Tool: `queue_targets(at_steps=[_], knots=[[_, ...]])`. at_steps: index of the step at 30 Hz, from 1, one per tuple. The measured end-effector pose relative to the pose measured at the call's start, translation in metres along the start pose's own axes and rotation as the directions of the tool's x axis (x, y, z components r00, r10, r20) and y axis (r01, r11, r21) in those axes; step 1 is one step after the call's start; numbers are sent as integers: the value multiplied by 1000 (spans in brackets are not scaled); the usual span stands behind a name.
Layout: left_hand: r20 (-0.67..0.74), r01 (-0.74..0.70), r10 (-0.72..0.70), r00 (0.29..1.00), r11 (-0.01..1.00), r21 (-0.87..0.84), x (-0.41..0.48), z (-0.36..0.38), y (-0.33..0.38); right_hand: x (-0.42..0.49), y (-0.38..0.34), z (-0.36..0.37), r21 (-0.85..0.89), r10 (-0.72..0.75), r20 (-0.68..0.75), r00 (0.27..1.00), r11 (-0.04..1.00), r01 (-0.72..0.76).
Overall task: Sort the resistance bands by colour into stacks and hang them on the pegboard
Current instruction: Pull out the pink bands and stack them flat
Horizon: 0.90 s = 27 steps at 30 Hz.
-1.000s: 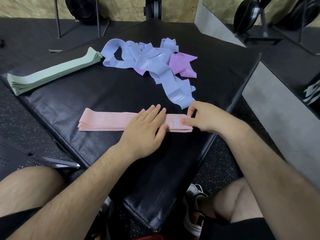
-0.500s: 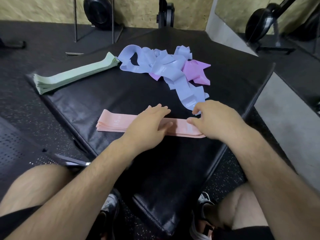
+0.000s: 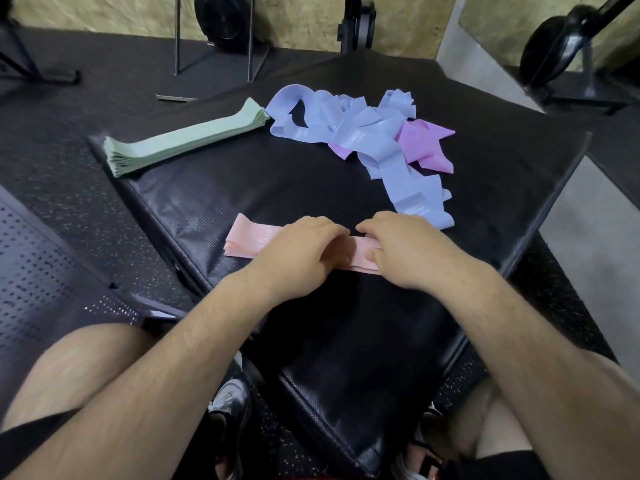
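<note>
A flat stack of peach bands (image 3: 247,239) lies near the front of the black mat (image 3: 221,195). My left hand (image 3: 298,252) curls over the stack's middle, and my right hand (image 3: 410,249) grips its right end with the thumb on the front edge. The two hands almost touch and hide most of the stack. A tidy stack of mint green bands (image 3: 187,140) lies at the mat's far left. Behind my hands is a loose tangle of lavender bands (image 3: 367,136), with a few pink-purple bands (image 3: 427,145) partly under it.
A black perforated panel (image 3: 38,271) lies on the floor at the left. Weight plates (image 3: 221,19) and rack legs stand along the back wall. A grey concrete ledge (image 3: 588,244) runs along the right. My knees and shoes are at the mat's near corner.
My right hand slid left along the peach stack towards my left hand. My left hand's fingers went from flat on the stack to curled over it. The camera moved closer.
</note>
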<state>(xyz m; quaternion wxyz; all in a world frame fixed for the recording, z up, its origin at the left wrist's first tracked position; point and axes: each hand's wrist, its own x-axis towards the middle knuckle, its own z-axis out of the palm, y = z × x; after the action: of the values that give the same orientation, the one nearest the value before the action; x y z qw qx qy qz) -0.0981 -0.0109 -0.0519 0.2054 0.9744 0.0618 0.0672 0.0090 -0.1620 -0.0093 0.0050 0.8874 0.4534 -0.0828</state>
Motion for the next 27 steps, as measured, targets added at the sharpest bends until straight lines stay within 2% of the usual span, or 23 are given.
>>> queue_targets(at_steps=[7,13,21,27], knots=[[134,96,-98,986,995,24,15,-8,-2,5,6,0,136,10,105,994,990,-24],[182,102,-114,977,992,73,23,-8,3,5,7,2,153,-1,96,995,988,-14],[103,57,-65,993,996,75,21,-4,-2,4,10,11,171,1,77,997,985,-15],[92,33,-36,995,999,34,19,-1,-1,1,6,14,48,-38,33,999,998,36]])
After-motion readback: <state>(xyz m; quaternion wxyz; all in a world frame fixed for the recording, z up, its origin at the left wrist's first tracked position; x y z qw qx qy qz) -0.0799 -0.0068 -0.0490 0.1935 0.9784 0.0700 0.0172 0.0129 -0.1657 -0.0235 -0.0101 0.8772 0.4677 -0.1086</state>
